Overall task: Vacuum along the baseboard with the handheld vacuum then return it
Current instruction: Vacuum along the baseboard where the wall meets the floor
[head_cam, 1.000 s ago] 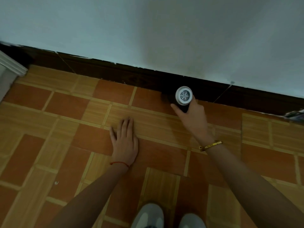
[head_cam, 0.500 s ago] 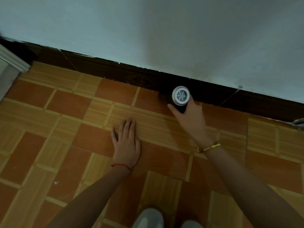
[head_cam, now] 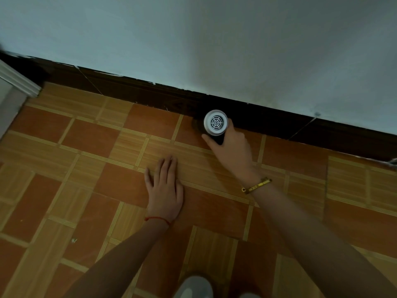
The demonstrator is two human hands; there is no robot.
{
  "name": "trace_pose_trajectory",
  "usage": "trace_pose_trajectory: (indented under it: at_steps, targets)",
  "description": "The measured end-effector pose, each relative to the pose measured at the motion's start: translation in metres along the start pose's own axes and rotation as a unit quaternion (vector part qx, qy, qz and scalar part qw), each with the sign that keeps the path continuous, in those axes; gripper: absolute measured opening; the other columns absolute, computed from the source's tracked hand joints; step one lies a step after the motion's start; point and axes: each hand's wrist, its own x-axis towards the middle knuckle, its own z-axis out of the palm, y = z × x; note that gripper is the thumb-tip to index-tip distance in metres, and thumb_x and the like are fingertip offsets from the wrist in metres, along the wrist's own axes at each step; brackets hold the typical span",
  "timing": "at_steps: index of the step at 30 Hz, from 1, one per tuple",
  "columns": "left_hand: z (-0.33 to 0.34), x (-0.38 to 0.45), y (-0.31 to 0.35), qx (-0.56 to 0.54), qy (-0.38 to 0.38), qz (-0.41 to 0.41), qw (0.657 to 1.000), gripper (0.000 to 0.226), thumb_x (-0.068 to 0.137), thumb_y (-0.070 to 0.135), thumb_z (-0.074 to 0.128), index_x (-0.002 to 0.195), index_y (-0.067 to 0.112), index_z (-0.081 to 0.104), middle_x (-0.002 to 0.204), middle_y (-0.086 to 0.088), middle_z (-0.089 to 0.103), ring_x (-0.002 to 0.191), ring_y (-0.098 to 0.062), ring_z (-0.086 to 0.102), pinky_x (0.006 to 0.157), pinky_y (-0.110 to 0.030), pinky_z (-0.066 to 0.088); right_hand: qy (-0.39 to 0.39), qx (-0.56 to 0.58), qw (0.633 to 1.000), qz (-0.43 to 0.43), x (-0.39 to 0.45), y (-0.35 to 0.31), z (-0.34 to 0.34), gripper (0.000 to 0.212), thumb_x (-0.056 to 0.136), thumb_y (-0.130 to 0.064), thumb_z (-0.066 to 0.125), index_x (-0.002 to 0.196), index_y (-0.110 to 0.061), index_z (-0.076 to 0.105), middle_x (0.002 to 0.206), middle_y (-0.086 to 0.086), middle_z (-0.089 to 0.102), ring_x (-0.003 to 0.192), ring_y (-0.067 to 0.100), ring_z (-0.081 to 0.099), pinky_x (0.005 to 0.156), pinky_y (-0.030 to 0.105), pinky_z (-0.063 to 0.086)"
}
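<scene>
My right hand (head_cam: 233,150) grips a small black handheld vacuum (head_cam: 215,124) whose round white vented end faces up toward me. Its nozzle end points down at the foot of the dark brown baseboard (head_cam: 139,93) and is hidden in shadow. The baseboard runs diagonally from upper left to lower right under a pale wall. My left hand (head_cam: 164,189) lies flat on the tiled floor, fingers together and pointing toward the wall, holding nothing.
The floor (head_cam: 86,190) is orange and tan patterned tile. A white moulded door frame (head_cam: 15,82) stands at the far left where the baseboard ends. My shoes (head_cam: 193,287) show at the bottom edge. A small pale object (head_cam: 393,161) pokes in at the right edge.
My right hand has slid the vacuum a little to the left along the baseboard. My left hand has stayed flat on the floor.
</scene>
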Motion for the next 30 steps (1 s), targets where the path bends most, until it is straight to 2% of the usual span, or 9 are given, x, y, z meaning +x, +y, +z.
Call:
trace_pose_trajectory:
  at_steps: [9, 20, 24, 28, 30]
  targets:
    - [0.000, -0.001, 0.000, 0.007, -0.001, 0.000, 1.000, 0.058, 0.099, 0.029, 0.033, 0.154, 0.015, 0.032, 0.159, -0.001, 0.035, 0.150, -0.019, 0.023, 0.122, -0.057, 0.009, 0.038, 0.020, 0.999, 0.022, -0.017, 0.032, -0.028, 0.069, 0.085, -0.051, 0.066, 0.139, -0.013, 0.045, 0.116, 0.006, 0.069, 0.101, 0.021, 0.066, 0.079, 0.037, 0.057]
    - [0.001, -0.001, -0.002, 0.008, -0.014, 0.000, 1.000, 0.060, 0.098, 0.031, 0.030, 0.155, 0.015, 0.029, 0.160, -0.003, 0.032, 0.151, -0.018, 0.020, 0.121, -0.060, 0.007, 0.081, -0.010, 0.994, 0.074, -0.051, 0.070, -0.070, 0.067, 0.084, -0.051, 0.067, 0.134, -0.012, 0.048, 0.113, 0.007, 0.069, 0.099, 0.024, 0.067, 0.078, 0.042, 0.058]
    - [0.001, -0.002, -0.002, 0.017, -0.024, 0.002, 1.000, 0.060, 0.098, 0.031, 0.030, 0.156, 0.015, 0.029, 0.161, -0.004, 0.031, 0.152, -0.020, 0.019, 0.122, -0.060, 0.006, 0.112, -0.011, 0.988, 0.102, -0.060, 0.081, -0.084, 0.063, 0.084, -0.048, 0.069, 0.133, -0.012, 0.050, 0.113, 0.006, 0.069, 0.100, 0.022, 0.066, 0.073, 0.030, 0.054]
    - [0.000, -0.002, -0.001, 0.024, -0.031, 0.004, 0.999, 0.060, 0.099, 0.033, 0.027, 0.156, 0.014, 0.029, 0.161, -0.005, 0.032, 0.151, -0.022, 0.021, 0.122, -0.060, 0.006, 0.142, -0.022, 0.981, 0.129, -0.072, 0.094, -0.094, 0.064, 0.085, -0.047, 0.068, 0.133, -0.010, 0.049, 0.113, 0.008, 0.069, 0.099, 0.024, 0.067, 0.073, 0.033, 0.056]
    - [0.000, -0.003, -0.001, 0.028, -0.034, 0.004, 0.999, 0.061, 0.099, 0.034, 0.026, 0.155, 0.012, 0.029, 0.160, -0.006, 0.033, 0.151, -0.023, 0.022, 0.121, -0.060, 0.007, 0.150, -0.023, 0.978, 0.143, -0.078, 0.101, -0.099, 0.063, 0.085, -0.046, 0.067, 0.131, -0.008, 0.050, 0.112, 0.008, 0.069, 0.099, 0.024, 0.067, 0.071, 0.030, 0.054]
